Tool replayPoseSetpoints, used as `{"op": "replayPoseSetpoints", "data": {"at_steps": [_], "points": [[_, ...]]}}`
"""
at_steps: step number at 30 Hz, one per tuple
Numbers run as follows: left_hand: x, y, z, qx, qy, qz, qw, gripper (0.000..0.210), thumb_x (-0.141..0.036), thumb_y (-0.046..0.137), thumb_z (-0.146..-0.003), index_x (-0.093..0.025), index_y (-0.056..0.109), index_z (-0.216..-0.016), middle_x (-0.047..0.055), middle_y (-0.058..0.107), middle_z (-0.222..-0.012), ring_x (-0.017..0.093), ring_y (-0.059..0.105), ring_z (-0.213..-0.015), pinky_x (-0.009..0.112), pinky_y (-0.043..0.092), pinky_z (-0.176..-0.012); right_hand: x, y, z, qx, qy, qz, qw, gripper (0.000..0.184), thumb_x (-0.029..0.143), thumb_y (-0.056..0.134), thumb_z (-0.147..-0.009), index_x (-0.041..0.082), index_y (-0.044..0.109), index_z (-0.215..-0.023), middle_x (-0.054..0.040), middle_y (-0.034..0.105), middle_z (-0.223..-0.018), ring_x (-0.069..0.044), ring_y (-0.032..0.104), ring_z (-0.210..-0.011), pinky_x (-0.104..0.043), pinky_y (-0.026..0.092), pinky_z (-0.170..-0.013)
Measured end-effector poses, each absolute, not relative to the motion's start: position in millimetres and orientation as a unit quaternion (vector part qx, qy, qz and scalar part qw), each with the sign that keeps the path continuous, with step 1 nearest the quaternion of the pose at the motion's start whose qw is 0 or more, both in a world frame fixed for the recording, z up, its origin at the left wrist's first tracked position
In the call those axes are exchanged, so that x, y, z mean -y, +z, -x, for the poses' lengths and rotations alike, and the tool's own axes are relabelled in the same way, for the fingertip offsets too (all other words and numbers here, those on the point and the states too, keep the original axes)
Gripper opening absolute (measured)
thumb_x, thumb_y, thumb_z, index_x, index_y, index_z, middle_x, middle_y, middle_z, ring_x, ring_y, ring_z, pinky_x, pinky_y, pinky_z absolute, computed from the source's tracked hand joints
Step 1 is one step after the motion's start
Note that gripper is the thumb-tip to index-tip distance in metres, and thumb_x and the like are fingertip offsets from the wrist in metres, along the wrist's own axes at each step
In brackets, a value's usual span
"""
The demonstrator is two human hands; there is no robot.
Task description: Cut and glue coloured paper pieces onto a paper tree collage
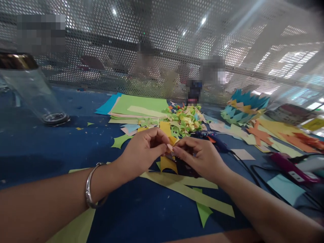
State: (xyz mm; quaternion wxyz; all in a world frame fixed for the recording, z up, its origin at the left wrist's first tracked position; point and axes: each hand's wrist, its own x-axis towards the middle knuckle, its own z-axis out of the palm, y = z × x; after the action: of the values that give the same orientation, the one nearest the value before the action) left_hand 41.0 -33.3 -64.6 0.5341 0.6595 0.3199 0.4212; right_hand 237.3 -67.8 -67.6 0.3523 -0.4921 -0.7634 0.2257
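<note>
In the middle of the head view, my left hand [143, 146] and my right hand [202, 155] meet, fingertips pinched. Between them is a small pale pink piece of paper [170, 147], partly covered by the fingers. Beneath them lie yellow-orange paper pieces [168, 164] and a dark object that my right hand mostly hides. Just beyond my right hand is a dark blue tool with a cord [220, 143], which looks like a glue gun. A heap of small folded paper pieces [186, 119], mostly green and yellow, lies past my fingers.
Behind the heap is a stack of green sheets [141, 103]. A clear bottle [37, 94] stands at left. Blue and yellow pointed paper work [244, 106] sits at right, near a purple power strip [291, 168] and cords. Pale green strips [199, 194] lie in front. A perforated screen [113, 64] runs behind.
</note>
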Motion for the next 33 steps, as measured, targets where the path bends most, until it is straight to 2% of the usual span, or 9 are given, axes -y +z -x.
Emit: {"op": "replayPoseSetpoints", "data": {"at_steps": [4, 7, 12, 15, 18, 22, 28, 30, 33], "points": [[28.8, -65.8, -39.8, -0.344, 0.456, -0.625, 0.533, 0.011, -0.015, 0.075, -0.079, -0.018, 0.064, -0.076, -0.003, 0.062, -0.069, 0.010, 0.060, -0.064, 0.025, 0.050, -0.065, 63.3, -61.1, -251.1, 0.766, 0.147, 0.529, 0.333, 0.023, 0.037, 0.061, -0.095, 0.018, 0.070, -0.087, -0.0005, 0.066, -0.072, -0.011, 0.053, -0.058, -0.023, 0.040, -0.052], [25.1, -67.8, -38.2, -0.357, 0.471, -0.606, 0.533, 0.014, -0.017, 0.078, -0.077, -0.017, 0.063, -0.076, -0.002, 0.065, -0.072, 0.010, 0.062, -0.066, 0.025, 0.052, -0.067, 60.8, -49.7, -276.3, 0.765, 0.087, 0.574, 0.277, 0.024, 0.039, 0.061, -0.092, 0.019, 0.071, -0.084, 0.0004, 0.065, -0.066, -0.011, 0.053, -0.054, -0.024, 0.039, -0.051], [19.5, -72.8, -36.4, -0.355, 0.482, -0.607, 0.523, 0.014, -0.020, 0.077, -0.079, -0.017, 0.063, -0.081, 0.000, 0.069, -0.077, 0.012, 0.065, -0.070, 0.027, 0.053, -0.070, 62.6, -49.2, -343.8, 0.699, -0.056, 0.688, 0.186, 0.021, 0.040, 0.065, -0.084, 0.021, 0.073, -0.084, -0.0039, 0.070, -0.072, -0.019, 0.061, -0.062, -0.031, 0.041, -0.057], [16.9, -75.7, -35.8, -0.349, 0.485, -0.617, 0.512, 0.015, -0.021, 0.077, -0.079, -0.017, 0.063, -0.080, 0.001, 0.069, -0.076, 0.013, 0.066, -0.069, 0.027, 0.054, -0.069, 64.1, -64.2, -378.4, 0.648, -0.047, 0.743, 0.160, 0.029, 0.045, 0.069, -0.078, 0.019, 0.073, -0.089, -0.0070, 0.071, -0.080, -0.023, 0.063, -0.068, -0.034, 0.042, -0.061], [15.2, -77.4, -35.5, -0.341, 0.481, -0.632, 0.502, 0.014, -0.022, 0.077, -0.079, -0.018, 0.064, -0.080, 0.001, 0.069, -0.075, 0.013, 0.066, -0.069, 0.027, 0.054, -0.068, 60.2, -75.9, -393.0, 0.618, 0.045, 0.753, 0.218, 0.031, 0.046, 0.076, -0.068, 0.020, 0.074, -0.085, -0.0061, 0.071, -0.081, -0.024, 0.062, -0.072, -0.035, 0.041, -0.065], [14.3, -78.3, -35.8, -0.343, 0.477, -0.646, 0.486, 0.014, -0.021, 0.078, -0.078, -0.018, 0.064, -0.077, 0.000, 0.069, -0.071, 0.013, 0.066, -0.066, 0.027, 0.054, -0.066, 50.7, -78.7, -391.2, 0.550, 0.143, 0.768, 0.295, 0.025, 0.035, 0.082, -0.056, 0.021, 0.071, -0.073, -0.0003, 0.065, -0.064, -0.019, 0.057, -0.065, -0.030, 0.037, -0.060], [14.6, -79.8, -36.3, -0.332, 0.480, -0.643, 0.496, 0.013, -0.018, 0.077, -0.077, -0.018, 0.064, -0.077, 0.000, 0.070, -0.072, 0.013, 0.065, -0.066, 0.027, 0.054, -0.065, 71.1, -73.5, -382.4, 0.458, 0.300, 0.732, 0.405, 0.019, 0.033, 0.076, -0.069, 0.017, 0.066, -0.071, -0.0022, 0.062, -0.062, -0.012, 0.048, -0.049, -0.027, 0.036, -0.045], [15.0, -79.5, -36.3, -0.331, 0.480, -0.642, 0.497, 0.013, -0.017, 0.077, -0.077, -0.018, 0.064, -0.077, 0.000, 0.069, -0.071, 0.012, 0.065, -0.065, 0.027, 0.054, -0.065, 86.5, -71.7, -378.5, 0.425, 0.339, 0.702, 0.460, 0.022, 0.033, 0.079, -0.068, 0.017, 0.065, -0.071, -0.0025, 0.060, -0.063, -0.012, 0.050, -0.052, -0.025, 0.038, -0.044], [15.9, -77.4, -36.2, -0.340, 0.478, -0.641, 0.496, 0.013, -0.015, 0.076, -0.078, -0.018, 0.063, -0.077, -0.001, 0.068, -0.072, 0.012, 0.065, -0.065, 0.026, 0.054, -0.065, 109.2, -71.8, -369.0, 0.370, 0.386, 0.650, 0.539, 0.029, 0.035, 0.083, -0.064, 0.020, 0.063, -0.078, -0.0023, 0.060, -0.073, -0.013, 0.051, -0.059, -0.024, 0.047, -0.049]]}}
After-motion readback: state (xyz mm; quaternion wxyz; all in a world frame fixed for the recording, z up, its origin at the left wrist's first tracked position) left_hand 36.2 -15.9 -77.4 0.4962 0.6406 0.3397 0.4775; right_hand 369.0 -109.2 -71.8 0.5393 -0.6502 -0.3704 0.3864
